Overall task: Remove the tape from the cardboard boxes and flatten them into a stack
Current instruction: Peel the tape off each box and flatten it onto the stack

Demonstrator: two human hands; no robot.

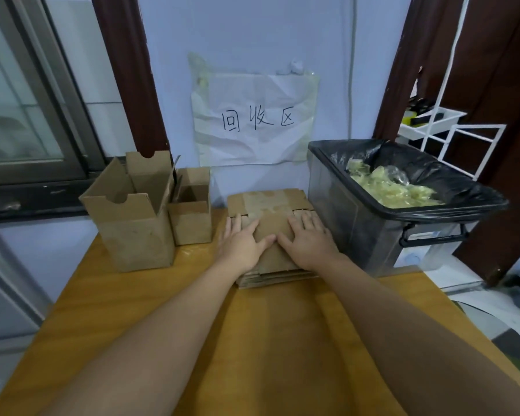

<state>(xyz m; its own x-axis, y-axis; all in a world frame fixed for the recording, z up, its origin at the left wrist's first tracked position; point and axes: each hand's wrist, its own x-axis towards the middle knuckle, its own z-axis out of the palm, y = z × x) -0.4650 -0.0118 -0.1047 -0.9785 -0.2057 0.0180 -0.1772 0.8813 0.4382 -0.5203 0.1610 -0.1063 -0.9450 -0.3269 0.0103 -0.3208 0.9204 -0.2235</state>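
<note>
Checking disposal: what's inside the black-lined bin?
The bin holds a heap of crumpled yellowish clear tape on its black liner. Anything beneath the heap is hidden.

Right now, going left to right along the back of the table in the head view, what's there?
Tall open box → small open box → flattened cardboard stack under left hand and right hand → lined bin holding tape scraps.

Your flattened stack (270, 235) of brown cardboard lies flat at the far middle of the table (162, 310), layered edges showing at its near side. Left of it, two boxes stand upright with top flaps open: large box (132, 217) nearer you, small box (191, 214) just beside it on the right. Peeled yellowish tape (394, 187) sits crumpled in the black-lined bin (357, 235), right of the stack.
</note>
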